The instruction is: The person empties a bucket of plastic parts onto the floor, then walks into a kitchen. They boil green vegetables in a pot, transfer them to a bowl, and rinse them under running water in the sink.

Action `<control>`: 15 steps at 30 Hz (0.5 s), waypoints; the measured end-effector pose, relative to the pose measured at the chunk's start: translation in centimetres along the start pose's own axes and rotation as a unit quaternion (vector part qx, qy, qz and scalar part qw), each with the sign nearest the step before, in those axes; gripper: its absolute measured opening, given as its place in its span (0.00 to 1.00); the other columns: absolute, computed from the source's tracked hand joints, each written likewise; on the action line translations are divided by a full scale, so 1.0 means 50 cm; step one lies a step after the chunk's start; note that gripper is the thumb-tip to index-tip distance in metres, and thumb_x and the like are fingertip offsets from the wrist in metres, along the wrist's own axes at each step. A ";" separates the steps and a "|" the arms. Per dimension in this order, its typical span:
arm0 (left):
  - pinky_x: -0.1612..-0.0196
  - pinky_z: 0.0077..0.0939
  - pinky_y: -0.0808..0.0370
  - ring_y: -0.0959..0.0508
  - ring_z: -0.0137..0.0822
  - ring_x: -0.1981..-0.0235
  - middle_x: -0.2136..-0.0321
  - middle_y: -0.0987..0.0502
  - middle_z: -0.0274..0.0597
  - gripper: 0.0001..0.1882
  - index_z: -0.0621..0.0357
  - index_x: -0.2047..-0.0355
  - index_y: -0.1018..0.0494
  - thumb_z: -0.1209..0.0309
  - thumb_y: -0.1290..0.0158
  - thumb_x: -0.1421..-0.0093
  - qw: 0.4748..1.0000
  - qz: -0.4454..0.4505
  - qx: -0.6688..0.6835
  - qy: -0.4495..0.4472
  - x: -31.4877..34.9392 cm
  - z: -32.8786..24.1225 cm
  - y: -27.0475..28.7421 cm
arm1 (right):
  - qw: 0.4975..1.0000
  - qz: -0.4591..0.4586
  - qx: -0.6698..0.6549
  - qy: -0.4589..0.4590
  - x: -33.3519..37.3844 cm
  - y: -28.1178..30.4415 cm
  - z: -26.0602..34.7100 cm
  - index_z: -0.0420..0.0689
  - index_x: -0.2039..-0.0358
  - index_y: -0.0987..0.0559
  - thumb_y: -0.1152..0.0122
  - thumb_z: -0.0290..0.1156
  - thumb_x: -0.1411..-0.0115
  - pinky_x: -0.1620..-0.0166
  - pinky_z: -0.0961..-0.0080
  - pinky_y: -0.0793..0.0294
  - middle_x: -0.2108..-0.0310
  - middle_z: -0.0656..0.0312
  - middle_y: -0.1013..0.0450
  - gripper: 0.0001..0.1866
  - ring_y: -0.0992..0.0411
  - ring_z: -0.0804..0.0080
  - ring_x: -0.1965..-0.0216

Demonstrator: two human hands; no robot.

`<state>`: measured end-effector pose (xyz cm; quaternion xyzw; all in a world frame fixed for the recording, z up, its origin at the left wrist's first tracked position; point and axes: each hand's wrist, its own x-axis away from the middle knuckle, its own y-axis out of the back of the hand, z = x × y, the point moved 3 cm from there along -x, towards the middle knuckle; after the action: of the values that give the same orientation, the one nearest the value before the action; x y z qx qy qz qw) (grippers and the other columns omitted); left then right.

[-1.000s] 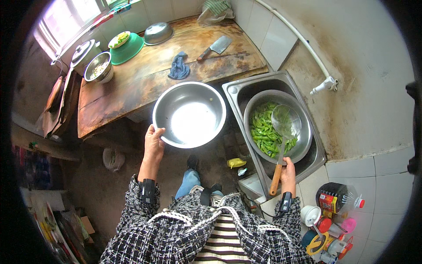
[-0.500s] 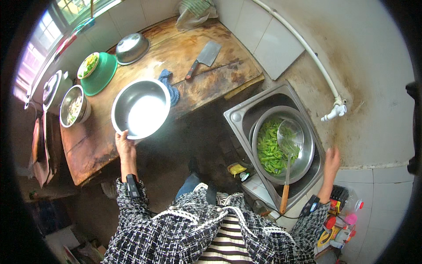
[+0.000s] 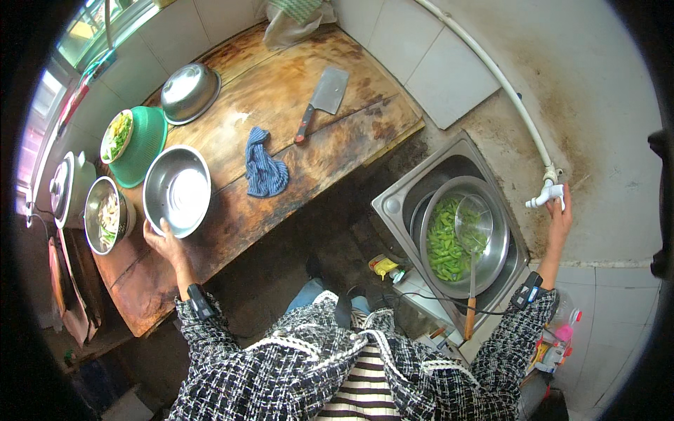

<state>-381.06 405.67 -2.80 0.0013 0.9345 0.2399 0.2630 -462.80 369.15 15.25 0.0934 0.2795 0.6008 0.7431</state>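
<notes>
My left hand (image 3: 166, 244) grips the near rim of a steel basin (image 3: 188, 195) at the left of the wooden table, thumb over the edge. The basin looks bare inside. At the right wall my right hand (image 3: 559, 219) has its fingers up at the white plastic tap (image 3: 546, 194), closed about its handle end. Left of the tap, a large metal bowl (image 3: 500, 235) sits in the steel sink (image 3: 394, 188). Green peppers (image 3: 444, 245) lie in it, with a wooden-handled skimmer (image 3: 472, 226) resting across them.
On the wooden table (image 3: 232, 203) lie a cleaver (image 3: 326, 92) and a blue cloth (image 3: 265, 165). Along its left side stand an upturned metal bowl (image 3: 189, 95), a green basin (image 3: 144, 158), a bowl of chopped vegetables (image 3: 117, 137), another food bowl (image 3: 105, 217) and a lidded pot (image 3: 69, 186).
My left hand has moved left with the steel basin, setting it over the table beside the food bowls. My right hand has risen from beside the sink to the tap.
</notes>
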 end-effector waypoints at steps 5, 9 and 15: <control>0.47 0.36 0.34 0.29 0.45 0.50 0.53 0.29 0.48 0.20 0.62 0.49 0.34 0.74 0.48 0.42 0.923 0.357 0.141 -0.027 0.119 -0.270 -0.253 | 0.996 0.001 -0.083 -0.039 0.009 -0.001 0.043 0.45 0.38 0.38 0.57 0.41 0.32 0.46 0.66 0.30 0.40 0.56 0.40 0.25 0.37 0.62 0.43; 0.48 0.39 0.32 0.30 0.53 0.50 0.52 0.30 0.57 0.24 0.62 0.47 0.36 0.66 0.46 0.42 0.869 0.405 0.069 -0.275 0.202 -0.422 -0.428 | 0.998 -0.005 -0.048 -0.040 0.022 -0.013 0.066 0.46 0.39 0.36 0.59 0.48 0.32 0.46 0.65 0.30 0.42 0.57 0.37 0.27 0.37 0.62 0.43; 0.54 0.45 0.29 0.29 0.58 0.55 0.56 0.29 0.60 0.26 0.62 0.49 0.37 0.68 0.44 0.47 0.808 0.508 -0.104 -0.282 0.216 -0.390 -0.629 | 0.989 0.022 -0.115 -0.091 0.006 -0.043 0.045 0.50 0.41 0.32 0.58 0.44 0.32 0.47 0.67 0.29 0.42 0.62 0.37 0.22 0.39 0.69 0.43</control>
<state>-396.07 370.50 -7.64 0.5156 0.6552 0.4239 0.3539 -459.75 369.30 16.02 0.0677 0.1378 0.6339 0.7580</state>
